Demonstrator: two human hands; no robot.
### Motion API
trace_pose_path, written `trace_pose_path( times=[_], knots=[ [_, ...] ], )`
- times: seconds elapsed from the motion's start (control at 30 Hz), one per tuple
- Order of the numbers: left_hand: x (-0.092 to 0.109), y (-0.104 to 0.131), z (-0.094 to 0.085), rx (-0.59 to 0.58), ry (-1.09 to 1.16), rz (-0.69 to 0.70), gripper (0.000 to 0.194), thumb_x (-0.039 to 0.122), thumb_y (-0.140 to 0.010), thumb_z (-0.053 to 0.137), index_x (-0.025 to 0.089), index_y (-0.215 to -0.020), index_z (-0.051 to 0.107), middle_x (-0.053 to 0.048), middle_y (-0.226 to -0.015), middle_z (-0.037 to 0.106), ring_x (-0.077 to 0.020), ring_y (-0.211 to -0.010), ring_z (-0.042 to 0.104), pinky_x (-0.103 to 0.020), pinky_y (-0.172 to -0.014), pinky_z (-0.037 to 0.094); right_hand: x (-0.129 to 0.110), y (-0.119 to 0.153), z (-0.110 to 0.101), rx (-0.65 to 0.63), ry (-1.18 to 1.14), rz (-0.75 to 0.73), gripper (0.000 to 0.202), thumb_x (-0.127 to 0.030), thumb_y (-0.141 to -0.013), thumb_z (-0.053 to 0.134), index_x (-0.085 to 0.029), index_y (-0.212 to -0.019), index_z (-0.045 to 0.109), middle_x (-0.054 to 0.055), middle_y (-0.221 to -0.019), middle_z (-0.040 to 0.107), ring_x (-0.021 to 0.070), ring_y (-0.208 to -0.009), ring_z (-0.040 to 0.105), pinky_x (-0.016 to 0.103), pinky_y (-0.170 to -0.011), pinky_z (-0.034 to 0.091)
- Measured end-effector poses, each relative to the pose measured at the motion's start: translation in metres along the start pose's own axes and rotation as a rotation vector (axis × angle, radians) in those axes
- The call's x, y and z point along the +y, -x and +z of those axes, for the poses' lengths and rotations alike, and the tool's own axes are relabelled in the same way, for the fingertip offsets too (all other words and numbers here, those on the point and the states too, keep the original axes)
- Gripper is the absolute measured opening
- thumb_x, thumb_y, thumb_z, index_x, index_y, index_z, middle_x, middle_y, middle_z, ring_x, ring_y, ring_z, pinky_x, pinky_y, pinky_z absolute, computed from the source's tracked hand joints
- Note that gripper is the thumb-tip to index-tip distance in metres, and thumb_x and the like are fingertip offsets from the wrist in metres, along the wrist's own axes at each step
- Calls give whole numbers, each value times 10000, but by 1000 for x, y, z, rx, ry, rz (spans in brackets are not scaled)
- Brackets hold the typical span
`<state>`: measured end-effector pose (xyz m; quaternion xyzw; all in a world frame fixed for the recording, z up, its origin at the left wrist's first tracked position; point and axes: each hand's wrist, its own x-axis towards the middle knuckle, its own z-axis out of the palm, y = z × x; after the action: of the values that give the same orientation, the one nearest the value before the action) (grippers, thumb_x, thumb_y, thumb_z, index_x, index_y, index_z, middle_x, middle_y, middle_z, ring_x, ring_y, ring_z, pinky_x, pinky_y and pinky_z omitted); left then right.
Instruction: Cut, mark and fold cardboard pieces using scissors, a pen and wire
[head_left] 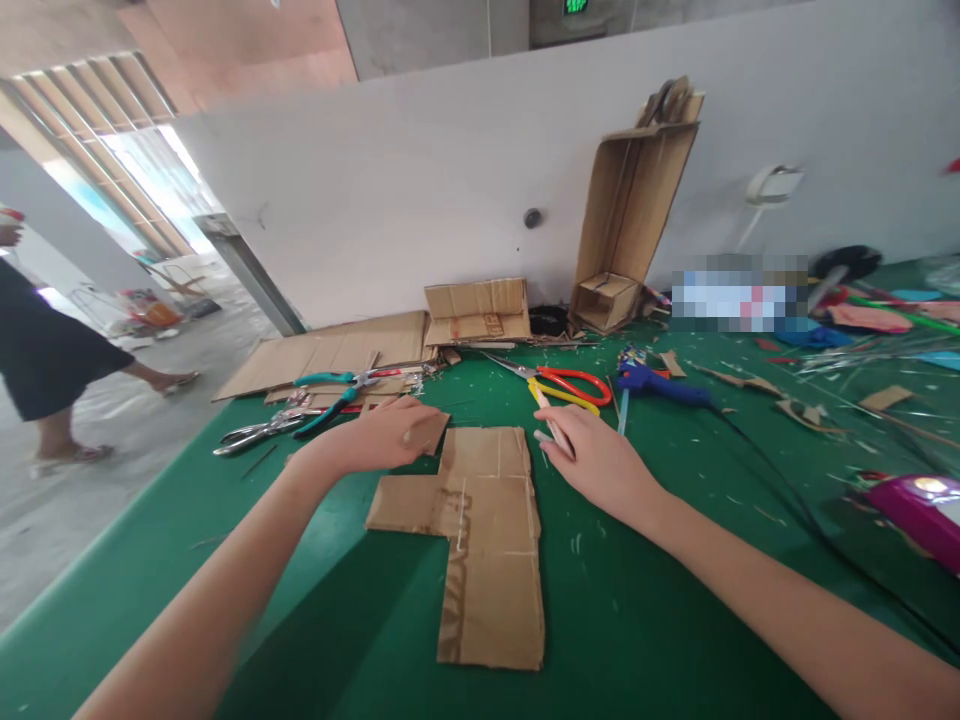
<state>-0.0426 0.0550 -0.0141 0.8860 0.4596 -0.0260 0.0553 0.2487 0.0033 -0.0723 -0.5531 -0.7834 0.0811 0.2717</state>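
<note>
A flat brown cardboard piece (pixel 499 560) with an arm sticking out to the left lies on the green table (pixel 337 590). At its upper left, my left hand (pixel 394 435) is closed on a small cardboard piece (pixel 433 436). My right hand (pixel 592 455) is to the right of the large piece, fingers wrapped round a thin pale stick-like tool (pixel 553 425). Just beyond that hand are scissors (pixel 570 385) with red and yellow handles.
Pliers (pixel 337 395) and metal shears (pixel 259 432) lie at the left by cardboard sheets (pixel 337 350). A blue glue gun (pixel 664 385) trails its cord at right. A tall cardboard box (pixel 626 210) leans on the wall. A person (pixel 52 340) walks at far left.
</note>
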Motion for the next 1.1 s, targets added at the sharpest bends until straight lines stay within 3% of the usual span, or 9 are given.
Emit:
trace_pose_path(
  times=[0.1, 0.2, 0.33, 0.47, 0.6, 0.67, 0.8, 1.0, 1.1],
  knots=[
    [0, -2, 0, -66, 41, 4, 586, 361, -729, 591, 216, -1285, 475, -107, -1333, 476, -297, -1248, 401, -402, -1004, 350, -2, 2, -1, 55, -18, -19, 285, -248, -877, 467, -238, -1158, 513, 68, -1116, 605, 245, -1023, 576, 414, -798, 512],
    [-3, -6, -1, -88, 113, 24, 526, 377, -727, 592, 203, -1218, 512, -100, -1334, 481, -277, -1209, 454, -368, -977, 388, -4, 4, -1, 71, -35, -53, 287, -243, -880, 456, -242, -1162, 509, 69, -1092, 608, 239, -1004, 580, 418, -803, 512],
    [2, -1, -8, 109, 117, 34, 403, 381, -729, 599, 187, -1078, 553, -82, -1148, 592, -259, -1117, 510, -379, -963, 400, -6, 6, -2, 61, -21, -111, 306, -224, -872, 455, -225, -1174, 504, 79, -1084, 603, 238, -1001, 574, 418, -810, 508],
    [54, 30, -14, 240, 205, 111, 433, 365, -767, 591, 226, -1166, 500, -59, -1238, 546, -217, -1130, 507, -359, -971, 403, -11, 9, -3, 7, -3, -216, 323, -208, -868, 465, -194, -1188, 505, 90, -1100, 611, 241, -1040, 549, 423, -867, 479],
    [121, 68, 6, 27, 182, 335, 496, 443, -727, 673, 272, -1170, 529, -36, -1227, 582, -228, -1082, 551, -391, -958, 416, -15, 9, -3, -46, 15, -274, 326, -185, -857, 484, -176, -1182, 516, 77, -1062, 629, 233, -994, 550, 429, -888, 453],
    [138, 79, 25, 45, 127, 372, 541, 460, -742, 663, 226, -1207, 516, -78, -1222, 594, -256, -1082, 558, -422, -932, 433, -15, 9, -3, -60, 16, -274, 331, -185, -856, 487, -181, -1186, 515, 75, -1063, 625, 233, -983, 548, 428, -873, 454],
    [134, 84, 49, 203, 92, 334, 573, 546, -792, 568, 151, -1205, 530, -134, -1255, 582, -288, -1135, 538, -463, -962, 421, -14, 10, -2, -84, 3, -277, 337, -186, -862, 481, -185, -1197, 512, 68, -1021, 626, 225, -959, 543, 419, -859, 453],
    [121, 83, 45, 213, 41, 355, 582, 500, -793, 600, 191, -1274, 491, -99, -1285, 574, -263, -1152, 541, -441, -972, 433, -14, 9, -1, -104, 7, -272, 330, -193, -863, 485, -182, -1191, 523, 68, -1035, 625, 219, -962, 552, 414, -861, 449],
    [121, 81, 48, 294, 33, 391, 545, 486, -803, 588, 171, -1242, 519, -96, -1242, 606, -255, -1123, 565, -428, -949, 456, -14, 9, -1, -110, 5, -279, 329, -187, -864, 477, -180, -1189, 527, 72, -1030, 631, 221, -971, 556, 415, -859, 449]
  ],
)
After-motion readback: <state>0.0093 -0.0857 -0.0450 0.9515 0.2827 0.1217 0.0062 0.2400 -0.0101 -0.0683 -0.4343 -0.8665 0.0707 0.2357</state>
